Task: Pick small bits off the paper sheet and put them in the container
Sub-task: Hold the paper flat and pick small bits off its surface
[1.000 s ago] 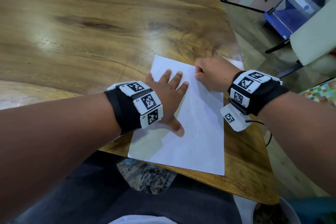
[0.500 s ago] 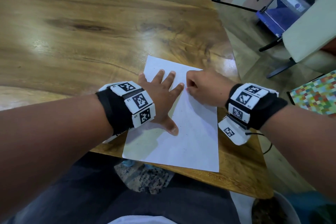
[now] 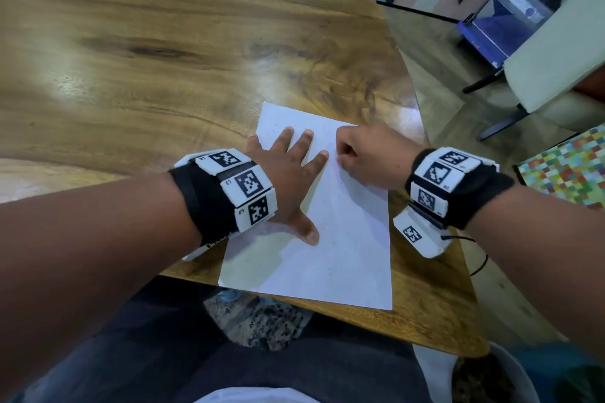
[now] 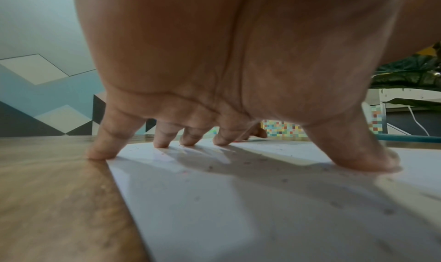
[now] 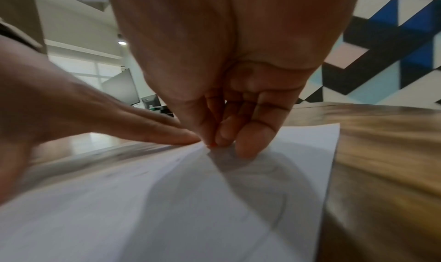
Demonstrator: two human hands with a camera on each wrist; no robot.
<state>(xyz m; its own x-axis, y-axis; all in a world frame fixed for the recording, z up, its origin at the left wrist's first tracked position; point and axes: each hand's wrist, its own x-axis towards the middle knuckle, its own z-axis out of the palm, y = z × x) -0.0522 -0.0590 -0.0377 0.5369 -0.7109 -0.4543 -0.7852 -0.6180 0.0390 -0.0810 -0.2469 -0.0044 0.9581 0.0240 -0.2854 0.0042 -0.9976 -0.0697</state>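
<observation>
The left hand (image 3: 288, 170) is pressing spread fingers flat on the paper sheet (image 3: 343, 239) while the right hand (image 3: 370, 157) is pinching a tiny orange bit (image 5: 213, 144).

The right hand (image 3: 370, 157) has slid left across the paper (image 3: 347, 239); its pinched fingers (image 5: 224, 134) now sit just beside the left hand's (image 3: 288, 180) forefinger tip.

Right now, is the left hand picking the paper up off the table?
No, the left hand lies spread on the paper sheet with its fingers pressing down, and the sheet lies flat on the table.
</observation>
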